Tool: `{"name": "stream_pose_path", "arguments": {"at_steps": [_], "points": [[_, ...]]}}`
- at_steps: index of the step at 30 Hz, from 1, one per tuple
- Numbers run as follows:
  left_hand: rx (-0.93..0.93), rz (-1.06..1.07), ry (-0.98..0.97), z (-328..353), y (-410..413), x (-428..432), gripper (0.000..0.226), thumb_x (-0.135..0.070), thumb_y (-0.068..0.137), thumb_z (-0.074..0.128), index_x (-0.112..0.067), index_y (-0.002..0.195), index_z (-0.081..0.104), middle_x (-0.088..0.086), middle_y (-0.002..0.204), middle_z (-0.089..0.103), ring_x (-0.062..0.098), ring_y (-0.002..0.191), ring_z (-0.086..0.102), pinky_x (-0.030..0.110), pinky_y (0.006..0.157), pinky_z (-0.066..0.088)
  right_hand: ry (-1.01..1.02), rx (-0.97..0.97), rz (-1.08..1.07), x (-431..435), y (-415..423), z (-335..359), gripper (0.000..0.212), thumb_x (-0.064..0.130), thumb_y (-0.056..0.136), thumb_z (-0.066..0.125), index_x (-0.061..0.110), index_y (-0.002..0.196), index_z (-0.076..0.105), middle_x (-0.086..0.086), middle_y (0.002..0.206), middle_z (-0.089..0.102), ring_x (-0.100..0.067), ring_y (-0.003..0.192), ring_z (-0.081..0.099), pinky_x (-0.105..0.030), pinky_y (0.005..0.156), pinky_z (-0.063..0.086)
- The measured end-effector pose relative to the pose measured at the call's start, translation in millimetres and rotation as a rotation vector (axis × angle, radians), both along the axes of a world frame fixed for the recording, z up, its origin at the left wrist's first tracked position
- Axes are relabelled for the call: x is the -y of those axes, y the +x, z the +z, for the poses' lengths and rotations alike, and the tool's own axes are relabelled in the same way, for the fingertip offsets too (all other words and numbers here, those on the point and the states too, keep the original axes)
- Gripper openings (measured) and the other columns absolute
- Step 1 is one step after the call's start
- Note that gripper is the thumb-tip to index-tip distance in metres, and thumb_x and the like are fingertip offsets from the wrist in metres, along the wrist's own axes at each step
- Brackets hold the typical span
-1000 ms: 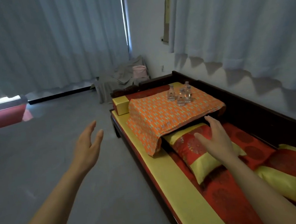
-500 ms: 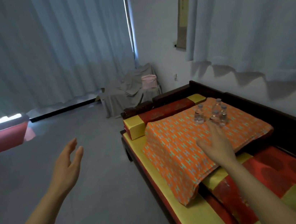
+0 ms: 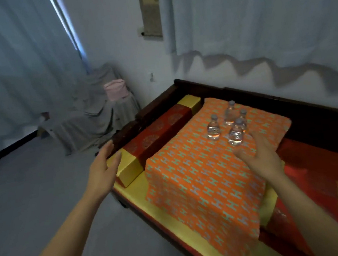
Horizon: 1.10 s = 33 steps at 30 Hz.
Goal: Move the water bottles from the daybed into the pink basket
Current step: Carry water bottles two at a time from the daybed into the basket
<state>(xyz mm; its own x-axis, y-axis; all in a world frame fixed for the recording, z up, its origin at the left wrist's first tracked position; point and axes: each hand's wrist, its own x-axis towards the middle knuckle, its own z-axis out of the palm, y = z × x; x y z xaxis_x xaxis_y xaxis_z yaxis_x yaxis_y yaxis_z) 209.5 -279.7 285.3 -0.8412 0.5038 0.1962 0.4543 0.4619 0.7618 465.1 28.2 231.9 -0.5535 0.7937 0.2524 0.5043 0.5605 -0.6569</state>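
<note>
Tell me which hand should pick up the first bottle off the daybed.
Right, probably. The right hand is open just beside the nearest water bottle on the orange cloth, while the left hand is open by the bolster, farther away.

You have four water bottles [image 3: 236, 135] in front of you, all standing in one close cluster. There is one pink basket [image 3: 115, 89] and one daybed [image 3: 312, 113]. On the daybed you can count one orange patterned cloth [image 3: 201, 170] and one red bolster with gold ends [image 3: 158, 133]. How many red and gold cushions lie at the right edge cannot be told. Two of your hands are in view, the left hand [image 3: 102, 171] and the right hand [image 3: 257, 156]. You also have two pale curtains [image 3: 15, 62], one hanging scroll [image 3: 149, 10] and one grey dust sheet [image 3: 89, 121].
</note>
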Motion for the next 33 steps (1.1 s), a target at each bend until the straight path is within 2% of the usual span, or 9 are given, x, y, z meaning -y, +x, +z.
{"name": "stream_pose_path", "arguments": {"at_steps": [5, 10, 16, 21, 22, 26, 28, 31, 33], "points": [[-0.005, -0.248, -0.011, -31.1, -59.1, -106.7, 0.052, -0.034, 0.096, 0.049, -0.015, 0.143, 0.039, 0.003, 0.145, 0.045, 0.014, 0.132, 0.042, 0.029, 0.106, 0.033, -0.028, 0.061, -0.175, -43.5, -11.8, -20.3, 0.072, 0.035, 0.081, 0.073, 0.007, 0.14, 0.041, -0.015, 0.145, 0.043, -0.031, 0.133, 0.04, -0.042, 0.105, 0.037], [0.016, -0.367, -0.017, -57.6, -111.9, -206.5, 0.051, -0.038, 0.095, 0.049, -0.019, 0.142, 0.04, 0.001, 0.144, 0.047, 0.015, 0.131, 0.044, 0.037, 0.109, 0.036, -0.091, 0.054, -0.291, -101.3, -40.5, -53.1, 0.074, 0.032, 0.082, 0.073, 0.005, 0.141, 0.039, -0.016, 0.147, 0.04, -0.029, 0.135, 0.037, -0.042, 0.109, 0.033], [0.087, -0.496, -0.049, -81.1, -164.7, -294.4, 0.052, -0.042, 0.092, 0.052, -0.023, 0.139, 0.042, 0.001, 0.14, 0.052, 0.014, 0.128, 0.048, 0.036, 0.108, 0.037, -0.206, 0.124, -0.38, -142.5, -81.7, -87.1, 0.091, 0.029, 0.07, 0.084, 0.004, 0.143, 0.037, -0.016, 0.151, 0.035, -0.028, 0.139, 0.032, -0.039, 0.113, 0.028], [0.26, -0.674, -0.095, -114.5, -166.0, -363.4, 0.066, -0.044, 0.082, 0.066, -0.026, 0.14, 0.04, -0.009, 0.136, 0.049, 0.006, 0.125, 0.046, 0.005, 0.095, 0.032, -0.247, 0.011, -0.45, -170.7, -112.7, -117.8, 0.11, 0.03, 0.058, 0.091, 0.007, 0.147, 0.03, -0.014, 0.149, 0.037, -0.029, 0.136, 0.036, -0.032, 0.106, 0.028], [0.276, -0.727, -0.109, -120.7, -163.9, -378.8, 0.07, -0.044, 0.08, 0.071, -0.026, 0.139, 0.039, -0.009, 0.136, 0.048, 0.006, 0.125, 0.046, 0.004, 0.094, 0.032, -0.251, -0.022, -0.46, -176.7, -119.7, -121.8, 0.114, 0.028, 0.056, 0.092, 0.008, 0.148, 0.027, -0.014, 0.149, 0.037, -0.029, 0.136, 0.036, -0.031, 0.105, 0.029], [0.36, -0.807, -0.171, -155.6, -157.4, -432.2, 0.092, -0.024, 0.074, 0.08, -0.012, 0.147, 0.027, 0.006, 0.15, 0.036, 0.01, 0.134, 0.036, 0.024, 0.108, 0.031, -0.396, -0.057, -0.482, -191.8, -146.1, -143.0, 0.122, 0.026, 0.056, 0.092, 0.013, 0.151, 0.016, -0.01, 0.145, 0.039, -0.023, 0.132, 0.04, -0.032, 0.101, 0.038], [0.401, -0.844, -0.186, -172.7, -156.6, -458.9, 0.104, -0.031, 0.065, 0.085, -0.013, 0.148, 0.025, 0.004, 0.152, 0.032, 0.009, 0.134, 0.033, 0.024, 0.109, 0.028, -0.416, -0.089, -0.471, -203.1, -155.9, -155.2, 0.117, 0.026, 0.058, 0.092, 0.012, 0.15, 0.02, -0.004, 0.14, 0.044, -0.017, 0.127, 0.043, -0.029, 0.1, 0.038], [0.412, -0.896, -0.196, -194.2, -153.2, -490.3, 0.115, -0.041, 0.055, 0.085, -0.014, 0.148, 0.023, 0.0, 0.149, 0.03, 0.008, 0.132, 0.03, 0.019, 0.104, 0.025, -0.476, -0.148, -0.434, -223.1, -161.4, -172.2, 0.087, 0.019, 0.064, 0.087, 0.014, 0.137, 0.04, -0.003, 0.127, 0.058, -0.025, 0.117, 0.056, -0.045, 0.095, 0.047], [0.396, -0.944, -0.21, -209.8, -154.5, -507.1, 0.112, -0.04, 0.06, 0.087, -0.017, 0.149, 0.022, -0.006, 0.143, 0.032, 0.004, 0.127, 0.03, 0.01, 0.097, 0.023, -0.462, -0.169, -0.461, -230.0, -167.7, -181.3, 0.063, 0.021, 0.07, 0.083, 0.032, 0.122, 0.05, 0.0, 0.114, 0.065, -0.024, 0.106, 0.062, -0.042, 0.086, 0.052]]}}
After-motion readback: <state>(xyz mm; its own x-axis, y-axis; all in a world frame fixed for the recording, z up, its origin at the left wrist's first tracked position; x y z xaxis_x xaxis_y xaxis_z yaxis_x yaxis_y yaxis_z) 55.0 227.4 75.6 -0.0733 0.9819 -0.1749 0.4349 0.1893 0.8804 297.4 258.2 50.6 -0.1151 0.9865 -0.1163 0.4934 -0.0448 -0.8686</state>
